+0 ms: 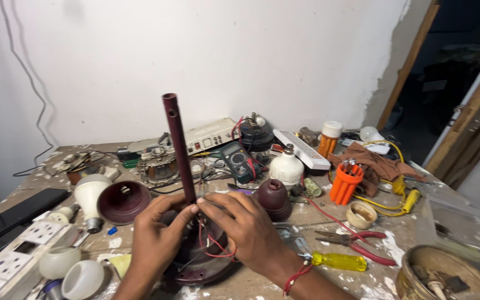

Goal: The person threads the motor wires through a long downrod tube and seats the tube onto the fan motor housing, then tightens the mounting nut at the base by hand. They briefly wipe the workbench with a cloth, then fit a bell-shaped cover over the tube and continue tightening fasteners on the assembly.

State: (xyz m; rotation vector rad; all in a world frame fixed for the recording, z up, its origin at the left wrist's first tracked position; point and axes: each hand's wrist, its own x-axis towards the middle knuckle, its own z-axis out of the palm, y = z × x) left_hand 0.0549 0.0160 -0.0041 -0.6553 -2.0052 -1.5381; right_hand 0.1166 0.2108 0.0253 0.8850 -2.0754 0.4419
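- The left hand (156, 236) pinches the foot of a dark red rod (178, 145) between thumb and fingers, near the front edge of the desk (251, 283).
- The right hand (245, 225) meets it from the other side, fingertips closed on the same spot at the rod's base; a red thread circles that wrist.
- The rod stands almost upright, leaning slightly left, its open top end well above the clutter.
- Under both hands lies a dark red round base (204, 266) with thin red wires (218, 247) looping out of it.
- Just left of the hands sits a dark red cup-shaped cover (122, 201), mouth facing forward; a matching dome cover (273, 197) sits just right of them.
- A yellow-handled screwdriver (334, 260) lies beside the right forearm, with red-handled pliers (356, 240) just behind it.
- Further back, towards the wall: a meter (239, 161), a white bulb (286, 165) and an orange holder of small tools (344, 183).
- At the left edge are a white socket strip (12, 264) and loose bulb shells (81, 278).
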